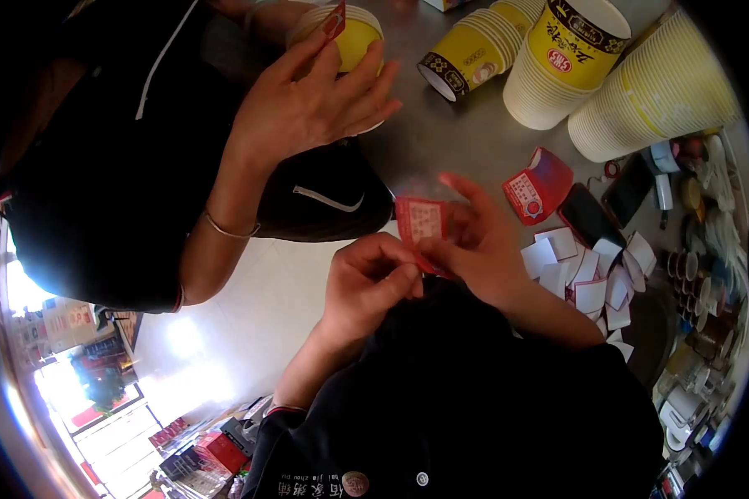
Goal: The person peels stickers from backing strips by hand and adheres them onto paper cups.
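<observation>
Held in front of my chest is a small red label point(420, 221) with a pale printed panel. My right hand point(484, 254) grips it between thumb and fingers, with the index finger raised. At the label's lower edge, my left hand point(364, 287) is closed in a pinch, its fingertips meeting the label. To the right lie more red labels point(538, 186) on the grey table point(466, 133). Beside them is a heap of white paper pieces point(589, 274), some with red edges, close to my right forearm.
At upper left, a co-worker's hand point(312, 104) holds another red label by a yellow paper cup point(358, 41). Stacked yellow paper cups point(558, 58) and pale cups point(653, 87) fill the upper right. Two dark phones point(589, 214) lie near the paper pieces.
</observation>
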